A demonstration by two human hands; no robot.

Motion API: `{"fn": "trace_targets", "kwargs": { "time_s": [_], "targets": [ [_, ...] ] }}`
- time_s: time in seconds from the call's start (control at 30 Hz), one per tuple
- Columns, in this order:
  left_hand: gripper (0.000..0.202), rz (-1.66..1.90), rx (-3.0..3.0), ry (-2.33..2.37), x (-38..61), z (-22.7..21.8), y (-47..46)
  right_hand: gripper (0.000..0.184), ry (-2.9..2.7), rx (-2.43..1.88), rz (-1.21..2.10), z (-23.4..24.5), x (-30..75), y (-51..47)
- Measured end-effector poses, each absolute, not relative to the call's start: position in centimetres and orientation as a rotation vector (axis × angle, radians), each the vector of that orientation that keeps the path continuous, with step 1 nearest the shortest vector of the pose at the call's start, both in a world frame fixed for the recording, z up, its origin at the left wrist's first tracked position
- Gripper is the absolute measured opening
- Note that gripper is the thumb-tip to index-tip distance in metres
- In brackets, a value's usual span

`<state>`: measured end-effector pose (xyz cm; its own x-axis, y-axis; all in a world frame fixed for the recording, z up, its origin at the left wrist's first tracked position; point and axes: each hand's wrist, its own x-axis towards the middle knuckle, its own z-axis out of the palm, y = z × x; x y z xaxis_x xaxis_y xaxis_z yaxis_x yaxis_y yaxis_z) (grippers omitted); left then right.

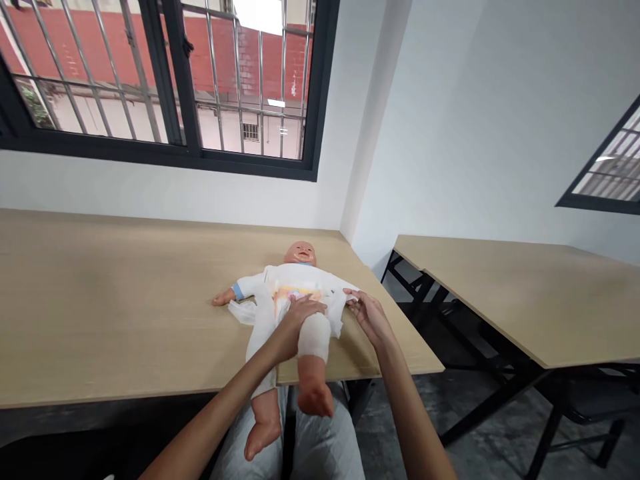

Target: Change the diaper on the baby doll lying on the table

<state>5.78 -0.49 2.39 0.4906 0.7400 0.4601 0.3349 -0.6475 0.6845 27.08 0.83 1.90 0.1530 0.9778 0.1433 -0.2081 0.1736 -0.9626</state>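
A baby doll [301,253] lies on its back on the table, its head toward the wall and its feet over the front edge. It wears a white outfit with a blue cuff. A white diaper [283,293] with a coloured front band is around its hips, and one side wing [243,312] lies loose at the left. My left hand [300,317] rests across the diaper's front at the top of a leg, fingers stretched out. At the doll's right side, my right hand [367,313] pinches the edge of the diaper's other side near the sleeve.
The wooden tabletop [125,300] runs along the wall under a barred window [250,87]. Past a gap on the right stands a second table [525,287] with dark legs, and a black seat [590,397] is under it. My legs [325,440] are below the front edge.
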Motion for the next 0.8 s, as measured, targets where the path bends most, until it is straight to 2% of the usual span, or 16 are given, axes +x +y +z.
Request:
{"fn": "trace_targets", "kwargs": {
  "time_s": [0.1, 0.27, 0.37, 0.47, 0.67, 0.8],
  "targets": [
    [0.034, 0.917, 2.490, 0.756, 5.8, 2.3, -0.6, 0.027, -1.058, -0.914, 1.144, 2.6, 25.8, 1.6],
    [0.042, 0.794, 2.646, 0.812, 5.6, 2.5, -1.3, 0.029, -1.229, -0.893, 1.242, 3.8, 25.3, 1.9],
    [0.068, 0.767, 2.729, 0.865, 5.7, 2.3, -1.6, 0.051, -1.373, -0.891, 1.227, 4.3, 25.8, 2.1],
    [0.091, 0.790, 2.756, 0.950, 5.8, 1.7, -1.4, 0.059, -1.410, -0.871, 1.151, 4.5, 26.2, 2.4],
    [0.089, 0.696, 2.789, 1.075, 6.2, 0.8, -0.7, 0.050, -1.469, -0.787, 1.137, 3.7, 25.7, 2.9],
    [0.085, 0.654, 2.811, 1.154, 6.2, 1.1, -1.2, 0.055, -1.553, -0.881, 1.194, 3.5, 24.8, 3.3]
  ]
}}
